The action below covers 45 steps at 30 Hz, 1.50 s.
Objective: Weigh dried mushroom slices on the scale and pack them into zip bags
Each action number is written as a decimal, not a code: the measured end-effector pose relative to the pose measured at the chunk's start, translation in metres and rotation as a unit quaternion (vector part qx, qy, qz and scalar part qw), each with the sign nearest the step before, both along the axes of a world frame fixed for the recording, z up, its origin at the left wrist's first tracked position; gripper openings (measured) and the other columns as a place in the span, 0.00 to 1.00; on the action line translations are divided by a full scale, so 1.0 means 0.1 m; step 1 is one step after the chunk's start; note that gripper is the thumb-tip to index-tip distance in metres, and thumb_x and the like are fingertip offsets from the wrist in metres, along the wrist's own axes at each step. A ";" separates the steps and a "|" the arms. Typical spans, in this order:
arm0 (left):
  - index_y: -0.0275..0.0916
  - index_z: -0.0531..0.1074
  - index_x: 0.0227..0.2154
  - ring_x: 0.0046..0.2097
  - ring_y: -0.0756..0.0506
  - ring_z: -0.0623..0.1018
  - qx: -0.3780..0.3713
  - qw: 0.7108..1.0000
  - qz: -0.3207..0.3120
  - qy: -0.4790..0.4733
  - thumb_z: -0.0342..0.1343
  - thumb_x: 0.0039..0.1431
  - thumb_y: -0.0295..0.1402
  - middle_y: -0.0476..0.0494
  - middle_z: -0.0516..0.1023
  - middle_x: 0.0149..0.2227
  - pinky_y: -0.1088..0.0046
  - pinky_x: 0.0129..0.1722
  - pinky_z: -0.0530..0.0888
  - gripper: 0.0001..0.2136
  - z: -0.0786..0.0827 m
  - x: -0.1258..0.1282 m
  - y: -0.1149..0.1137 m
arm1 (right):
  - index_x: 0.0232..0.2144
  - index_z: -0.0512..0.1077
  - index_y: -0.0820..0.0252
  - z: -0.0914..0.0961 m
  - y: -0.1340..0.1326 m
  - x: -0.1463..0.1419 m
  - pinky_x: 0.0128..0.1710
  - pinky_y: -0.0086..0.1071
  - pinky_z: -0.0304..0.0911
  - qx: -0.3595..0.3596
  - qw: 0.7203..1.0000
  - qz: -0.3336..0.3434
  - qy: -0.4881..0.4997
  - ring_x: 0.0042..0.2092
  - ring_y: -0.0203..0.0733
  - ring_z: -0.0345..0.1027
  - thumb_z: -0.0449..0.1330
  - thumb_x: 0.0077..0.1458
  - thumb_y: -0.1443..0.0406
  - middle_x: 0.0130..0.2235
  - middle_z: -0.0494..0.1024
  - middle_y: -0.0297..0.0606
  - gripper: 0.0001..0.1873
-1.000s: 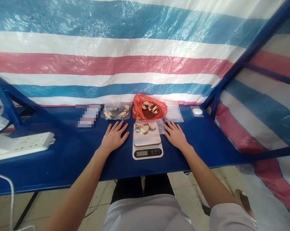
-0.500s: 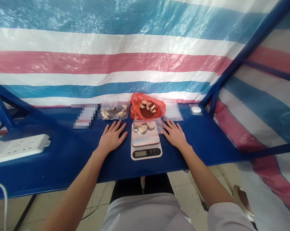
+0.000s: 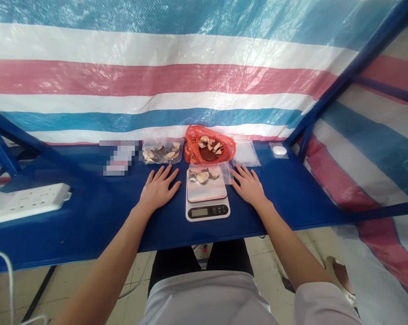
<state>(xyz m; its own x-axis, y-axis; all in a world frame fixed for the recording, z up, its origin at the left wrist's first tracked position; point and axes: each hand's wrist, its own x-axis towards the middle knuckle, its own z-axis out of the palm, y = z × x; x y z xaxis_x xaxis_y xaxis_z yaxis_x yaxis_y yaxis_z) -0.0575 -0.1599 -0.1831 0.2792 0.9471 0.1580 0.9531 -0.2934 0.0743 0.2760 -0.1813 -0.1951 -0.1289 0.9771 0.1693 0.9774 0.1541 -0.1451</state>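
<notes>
**Digital scale between the left hand and right hand**

Both hands lie palm down on the blue bench, fingers spread, the left just left of the scale, the right just right of it. On the scale's platform rests a transparent bag of pale, dark-edged slices; its edge reaches the right fingertips, though whether they touch I cannot tell. Behind the scale sits a red bag holding pale pieces; behind it and leftward, a second slice bag; well to its right, a white disc.
</notes>
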 end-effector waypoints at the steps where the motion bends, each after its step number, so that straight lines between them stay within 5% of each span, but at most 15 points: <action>1: 0.43 0.64 0.67 0.72 0.33 0.60 -0.001 1.000 0.000 -0.001 0.45 0.69 0.45 0.41 0.61 0.71 0.48 0.70 0.56 0.27 0.00 0.00 0.00 | 0.67 0.65 0.50 0.00 0.00 0.00 0.70 0.55 0.51 -0.002 1.000 -0.001 -0.002 0.71 0.53 0.54 0.49 0.69 0.58 0.70 0.62 0.38 0.26; 14: 0.42 0.65 0.67 0.72 0.33 0.61 0.006 1.000 -0.003 0.003 0.43 0.69 0.45 0.40 0.61 0.71 0.47 0.70 0.56 0.27 0.01 0.01 -0.01 | 0.66 0.66 0.51 -0.01 0.01 0.00 0.69 0.55 0.52 0.014 1.000 0.001 0.002 0.71 0.53 0.56 0.50 0.69 0.58 0.69 0.64 0.39 0.26; 20: 0.40 0.73 0.60 0.68 0.34 0.67 0.045 0.995 -0.007 -0.086 0.46 0.67 0.46 0.36 0.70 0.66 0.48 0.69 0.60 0.25 0.02 -0.01 0.03 | 0.60 0.73 0.55 0.11 0.00 0.04 0.65 0.46 0.63 0.074 0.989 -0.019 0.127 0.64 0.49 0.68 0.52 0.67 0.58 0.63 0.74 0.41 0.23; 24: 0.41 0.74 0.59 0.65 0.36 0.72 0.080 0.983 -0.041 -0.163 0.47 0.67 0.46 0.36 0.74 0.62 0.50 0.69 0.61 0.24 0.10 0.06 0.06 | 0.52 0.79 0.53 0.22 0.01 0.06 0.60 0.42 0.70 0.095 0.953 -0.027 0.285 0.58 0.49 0.75 0.54 0.65 0.56 0.56 0.80 0.39 0.20; 29: 0.37 0.73 0.59 0.66 0.37 0.70 0.059 0.961 -0.146 -0.225 0.47 0.68 0.46 0.35 0.73 0.63 0.53 0.68 0.64 0.25 0.22 0.28 0.07 | 0.41 0.82 0.56 0.28 0.01 -0.08 0.53 0.43 0.74 0.052 0.869 -0.027 0.491 0.48 0.52 0.80 0.62 0.58 0.49 0.43 0.86 0.39 0.21; 36: 0.38 0.73 0.59 0.65 0.38 0.70 0.029 0.943 -0.246 -0.221 0.48 0.70 0.43 0.35 0.74 0.62 0.56 0.67 0.65 0.23 0.23 0.46 0.07 | 0.40 0.82 0.60 0.21 0.05 -0.24 0.38 0.37 0.77 0.004 0.808 -0.026 0.588 0.36 0.46 0.80 0.70 0.46 0.52 0.38 0.86 0.39 0.23; 40: 0.39 0.74 0.58 0.63 0.38 0.73 0.032 0.944 -0.239 -0.226 0.49 0.69 0.44 0.36 0.76 0.60 0.55 0.66 0.66 0.22 0.23 0.48 0.06 | 0.39 0.83 0.59 0.26 0.09 -0.23 0.40 0.37 0.76 -0.004 0.811 0.009 0.585 0.37 0.44 0.80 0.70 0.47 0.53 0.40 0.86 0.39 0.20; 45: 0.39 0.78 0.53 0.60 0.37 0.75 0.025 0.934 -0.207 -0.289 0.49 0.68 0.45 0.36 0.80 0.56 0.56 0.64 0.69 0.21 0.33 0.52 0.07 | 0.39 0.84 0.57 0.50 0.13 -0.20 0.51 0.42 0.74 0.004 0.851 0.072 0.521 0.43 0.48 0.80 0.67 0.52 0.55 0.42 0.86 0.38 0.16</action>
<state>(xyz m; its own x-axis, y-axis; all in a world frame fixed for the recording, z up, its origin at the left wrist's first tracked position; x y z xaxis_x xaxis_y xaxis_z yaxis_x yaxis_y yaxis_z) -0.0055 -0.1534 -0.1497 0.4751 0.7636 0.4373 0.5617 -0.6457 0.5173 0.2564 -0.1682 -0.1453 -0.0240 0.9621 0.2718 0.2904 0.2669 -0.9190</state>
